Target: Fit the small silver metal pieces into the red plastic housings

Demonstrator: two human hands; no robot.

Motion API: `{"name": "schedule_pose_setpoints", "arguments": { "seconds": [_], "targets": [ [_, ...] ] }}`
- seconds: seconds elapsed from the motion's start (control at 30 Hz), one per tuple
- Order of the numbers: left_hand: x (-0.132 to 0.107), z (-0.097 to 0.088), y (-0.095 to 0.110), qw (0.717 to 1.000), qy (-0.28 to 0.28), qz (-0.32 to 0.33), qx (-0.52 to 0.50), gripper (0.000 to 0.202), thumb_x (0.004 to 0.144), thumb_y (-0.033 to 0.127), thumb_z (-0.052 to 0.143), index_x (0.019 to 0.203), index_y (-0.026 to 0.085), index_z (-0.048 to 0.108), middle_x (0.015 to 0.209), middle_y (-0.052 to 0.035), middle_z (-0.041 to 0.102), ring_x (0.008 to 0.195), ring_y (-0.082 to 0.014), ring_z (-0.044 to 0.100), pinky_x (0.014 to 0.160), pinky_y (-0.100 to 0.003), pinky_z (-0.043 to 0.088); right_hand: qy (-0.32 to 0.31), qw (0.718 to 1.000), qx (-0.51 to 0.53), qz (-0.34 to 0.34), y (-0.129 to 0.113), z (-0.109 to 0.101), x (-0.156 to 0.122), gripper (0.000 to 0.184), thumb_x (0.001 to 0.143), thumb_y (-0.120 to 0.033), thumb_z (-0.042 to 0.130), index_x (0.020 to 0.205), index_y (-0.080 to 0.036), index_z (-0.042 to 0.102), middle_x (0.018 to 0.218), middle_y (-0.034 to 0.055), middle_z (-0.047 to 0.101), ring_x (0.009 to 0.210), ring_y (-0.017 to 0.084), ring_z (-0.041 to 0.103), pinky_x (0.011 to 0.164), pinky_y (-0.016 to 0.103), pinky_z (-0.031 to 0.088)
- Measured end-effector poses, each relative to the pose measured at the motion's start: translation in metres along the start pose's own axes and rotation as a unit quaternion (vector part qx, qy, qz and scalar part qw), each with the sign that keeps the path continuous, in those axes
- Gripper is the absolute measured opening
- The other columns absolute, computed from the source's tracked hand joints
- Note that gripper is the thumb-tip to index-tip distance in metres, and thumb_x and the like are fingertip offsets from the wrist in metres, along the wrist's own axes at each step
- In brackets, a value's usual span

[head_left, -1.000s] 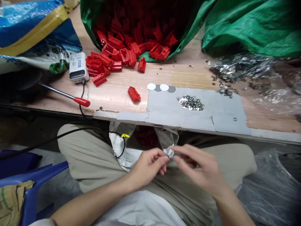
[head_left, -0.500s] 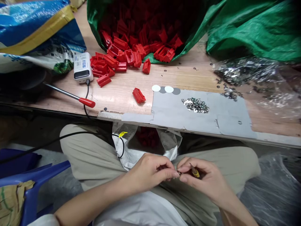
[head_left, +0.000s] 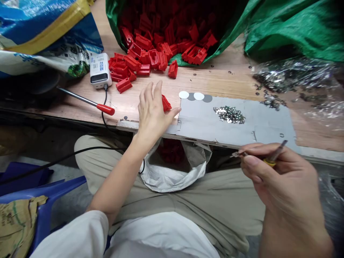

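While the right hand keeps its pinch, the left hand is out over the lone red piece

Where the 2 hands met over the lap 0.5 s ago, they're now well apart. Left hand (head_left: 152, 116) has gone far and left, onto the bench (head_left: 129, 107); right hand (head_left: 285, 175) is off to the right, by the bench's near edge. Lone red piece (head_left: 166, 103) looks unmoved, same spot just left of the grey sheet (head_left: 199, 123). Reads as a switch from 2-handed fiddling to a reach for that piece; judgement only.

Left hand: empty as far as visible, fingers spread, thumb out to the right. Red piece sits between thumb and index finger, partly hidden by the hand. Contact: can't tell.

Right hand: closed, small metal piece (head_left: 235, 154) pinched at the fingertips and poking out left. Also holds a yellow-collared tool (head_left: 270, 162) in the same grip, tip pointing far and right. Exact type of either: too small to tell.

Around: heap of red pieces (head_left: 161, 59) far of the left hand, spilling from the green bag (head_left: 113, 21). Shiny metal pile (head_left: 230, 115) on the sheet, right of the red piece. Red-handled screwdriver (head_left: 105, 109) lies left of the left hand.
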State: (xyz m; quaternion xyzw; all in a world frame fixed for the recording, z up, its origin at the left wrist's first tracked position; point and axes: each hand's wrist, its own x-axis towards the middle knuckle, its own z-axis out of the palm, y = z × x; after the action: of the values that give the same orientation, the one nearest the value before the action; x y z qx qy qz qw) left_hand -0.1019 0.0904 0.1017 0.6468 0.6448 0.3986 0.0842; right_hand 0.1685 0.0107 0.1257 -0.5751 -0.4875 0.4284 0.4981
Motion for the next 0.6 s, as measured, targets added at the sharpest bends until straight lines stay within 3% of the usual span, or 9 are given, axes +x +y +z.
{"name": "schedule_pose_setpoints", "arguments": {
  "seconds": [0.17, 0.33, 0.5, 0.6],
  "targets": [
    [0.001, 0.018, -0.011, 0.999, -0.043, -0.012, -0.014, 0.043, 0.084, 0.040, 0.071, 0.122, 0.022, 0.062, 0.124, -0.0121, 0.062, 0.123, -0.0329, 0.052, 0.111, -0.049, 0.036, 0.022, 0.999, 0.033, -0.012, -0.010, 0.001, 0.003, 0.016, 0.063, -0.018, 0.087, 0.073, -0.020, 0.075, 0.077, 0.0077, 0.070, 0.047, 0.011, 0.050, 0.035, 0.024, 0.030],
    [-0.010, -0.001, 0.007, 0.983, -0.037, -0.044, -0.175, 0.053, 0.078, 0.043, 0.078, 0.124, 0.022, 0.061, 0.121, -0.0094, 0.064, 0.114, -0.0256, 0.059, 0.097, -0.036, 0.049, 0.038, 0.997, 0.068, -0.014, -0.012, 0.000, 0.004, 0.020, 0.059, -0.018, 0.090, 0.071, -0.017, 0.075, 0.073, 0.0083, 0.070, 0.037, 0.008, 0.043, 0.032, 0.024, 0.024],
    [-0.024, -0.027, 0.028, 0.898, -0.098, -0.165, -0.396, 0.049, 0.087, 0.058, 0.064, 0.117, 0.019, 0.062, 0.097, -0.0055, 0.068, 0.079, -0.0143, 0.067, 0.065, -0.023, 0.053, 0.034, 0.997, 0.068, -0.019, -0.013, 0.003, 0.007, 0.018, 0.060, -0.016, 0.089, 0.073, -0.017, 0.076, 0.071, 0.0067, 0.069, 0.037, 0.008, 0.042, 0.033, 0.025, 0.024],
    [-0.032, -0.035, 0.034, 0.833, -0.126, -0.244, -0.480, 0.050, 0.092, 0.063, 0.054, 0.106, 0.016, 0.064, 0.093, -0.0066, 0.068, 0.074, -0.0133, 0.067, 0.057, -0.021, 0.051, 0.032, 0.998, -0.001, -0.048, -0.012, 0.008, 0.008, 0.015, 0.067, -0.018, 0.085, 0.079, -0.019, 0.077, 0.073, 0.0064, 0.069, 0.042, 0.009, 0.044, 0.036, 0.026, 0.028]
  ]
}}
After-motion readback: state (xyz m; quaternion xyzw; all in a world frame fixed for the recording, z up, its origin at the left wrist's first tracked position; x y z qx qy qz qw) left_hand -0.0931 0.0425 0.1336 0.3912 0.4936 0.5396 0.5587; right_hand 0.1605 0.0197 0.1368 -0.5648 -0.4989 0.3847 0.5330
